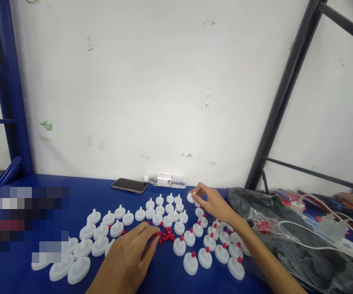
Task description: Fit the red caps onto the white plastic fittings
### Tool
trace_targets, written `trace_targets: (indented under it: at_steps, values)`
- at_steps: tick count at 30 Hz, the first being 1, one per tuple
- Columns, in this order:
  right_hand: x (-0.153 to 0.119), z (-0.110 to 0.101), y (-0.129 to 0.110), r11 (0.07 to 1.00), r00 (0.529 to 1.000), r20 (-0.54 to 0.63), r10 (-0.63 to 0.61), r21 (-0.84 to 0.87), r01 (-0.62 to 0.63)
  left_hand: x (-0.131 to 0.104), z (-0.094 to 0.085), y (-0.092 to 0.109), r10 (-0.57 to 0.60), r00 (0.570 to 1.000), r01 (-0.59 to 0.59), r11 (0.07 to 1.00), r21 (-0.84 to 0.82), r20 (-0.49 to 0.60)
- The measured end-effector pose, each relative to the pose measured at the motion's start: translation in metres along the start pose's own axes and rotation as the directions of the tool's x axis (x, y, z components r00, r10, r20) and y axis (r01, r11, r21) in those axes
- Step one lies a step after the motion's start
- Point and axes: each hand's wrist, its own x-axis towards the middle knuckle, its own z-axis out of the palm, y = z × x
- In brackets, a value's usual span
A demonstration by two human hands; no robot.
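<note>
My left hand [130, 253] is low over the middle of the blue table, thumb and fingers pinched on a small red cap beside a pile of red caps [166, 235]. At the back right, my right hand [209, 200] has its fingertips closed on a white disc-shaped lid with a nozzle [191, 198]. Several bare white nozzle lids [128, 218] stand upright at the left and centre. On the right, several more nozzle lids [205, 258] wear red caps on their tips. My right hand partly hides some lids beneath it.
A black phone [129, 185] and a clear plastic bottle [167, 181] lie along the back of the blue table [69, 192]. To the right are a dark plastic bag [299, 261], a bag of red caps [264, 225] and a white power strip with cables [345, 241]. Another person's hand [352, 201] shows at far right.
</note>
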Motion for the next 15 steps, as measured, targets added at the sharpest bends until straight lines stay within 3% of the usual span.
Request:
trace_targets:
  at_steps: [8,15]
  values:
    - [-0.011,0.013,-0.044,0.992,0.993,0.023,-0.118,0.038,0.117,-0.002,-0.009,0.009,0.085,0.976,-0.1,0.993,-0.069,-0.198]
    - [-0.028,0.025,-0.082,0.954,0.948,0.117,-0.297,0.085,0.288,-0.002,-0.007,0.011,0.221,0.905,-0.273,0.957,-0.096,-0.364]
